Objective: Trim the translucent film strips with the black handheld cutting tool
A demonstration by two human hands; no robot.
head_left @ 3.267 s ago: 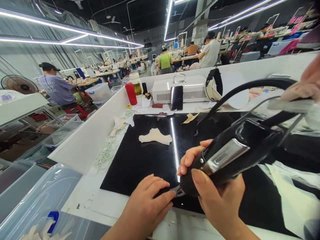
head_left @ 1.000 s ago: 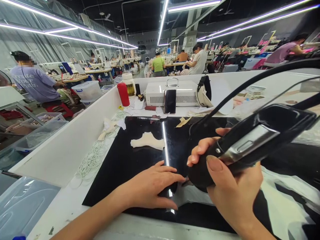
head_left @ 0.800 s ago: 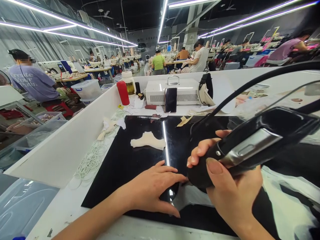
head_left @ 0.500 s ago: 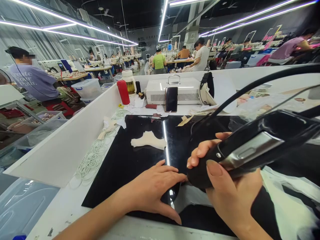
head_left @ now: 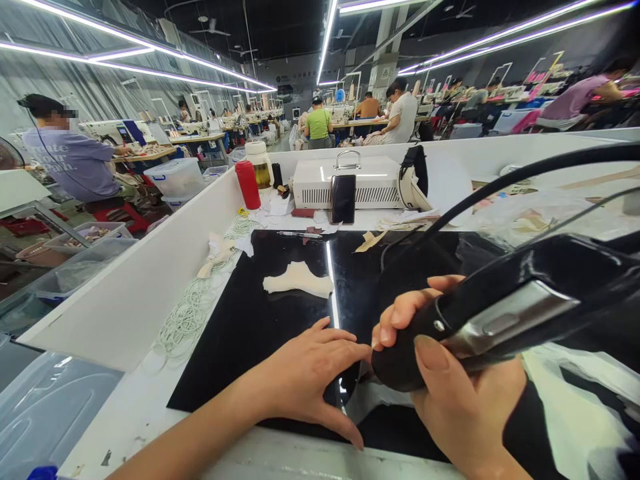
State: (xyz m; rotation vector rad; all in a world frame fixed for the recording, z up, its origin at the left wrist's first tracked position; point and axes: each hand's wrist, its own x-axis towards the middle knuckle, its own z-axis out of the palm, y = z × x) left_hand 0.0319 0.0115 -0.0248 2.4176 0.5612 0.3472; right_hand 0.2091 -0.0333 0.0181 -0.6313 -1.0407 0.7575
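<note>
My right hand (head_left: 460, 393) is wrapped round a black corded hand tool (head_left: 505, 310) with a silver plate on its side; its nose points down at the glossy black work mat (head_left: 250, 327). My left hand (head_left: 305, 377) lies flat with fingers spread, pressing a dark piece (head_left: 373, 400) against the mat just left of the tool's nose. The tool's tip is hidden between my hands. A cream fabric piece (head_left: 299, 280) lies further back on the mat.
White partition walls (head_left: 135, 287) edge the bench. At the back stand a white box machine (head_left: 350, 183), a phone (head_left: 343, 199), a red bottle (head_left: 248, 185) and a jar. Rubber bands (head_left: 190, 317) lie on the left. Other people sit at benches beyond.
Since the oldest frame my left hand has flattened and spread on the mat. Over the last second the tool and both hands have sunk slightly in view; otherwise little moved.
</note>
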